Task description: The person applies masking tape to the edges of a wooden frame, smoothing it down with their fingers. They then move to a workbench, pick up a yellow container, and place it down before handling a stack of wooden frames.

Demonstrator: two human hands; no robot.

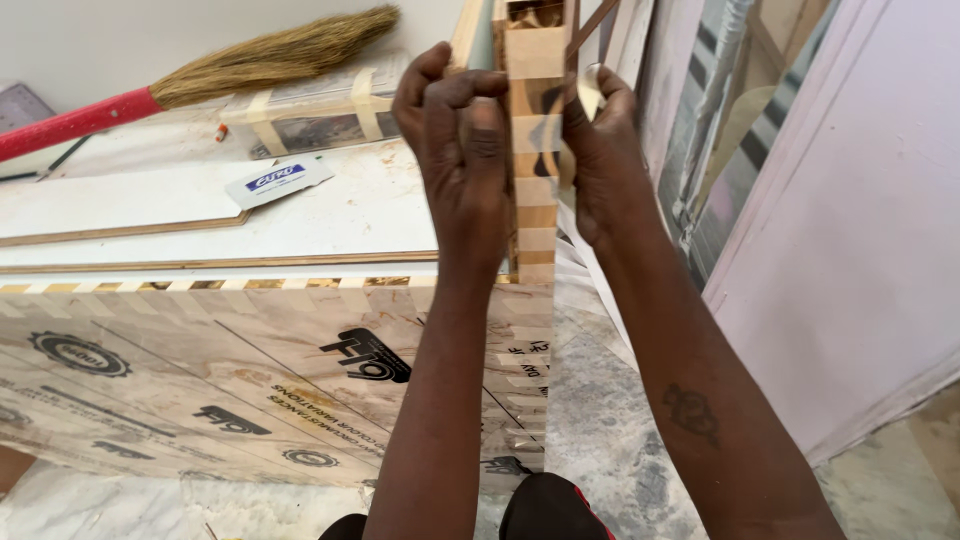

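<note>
A narrow upright plywood edge (535, 215) rises at the box's right corner, crossed by several pale tape strips. My left hand (455, 140) grips it from the left, fingers curled over the top and thumb pressed on the front. On the right side, my right hand (600, 160) pinches a thin brown strip (592, 25) that runs upward along the edge. The two hands face each other across the edge at about the same height.
The plywood box (250, 370) has a printed front face and a white top (330, 215). A broom with a red handle (75, 122), a taped bundle (320, 115) and a small white card (278, 180) lie on top. A pale wall panel (850, 250) stands close on the right.
</note>
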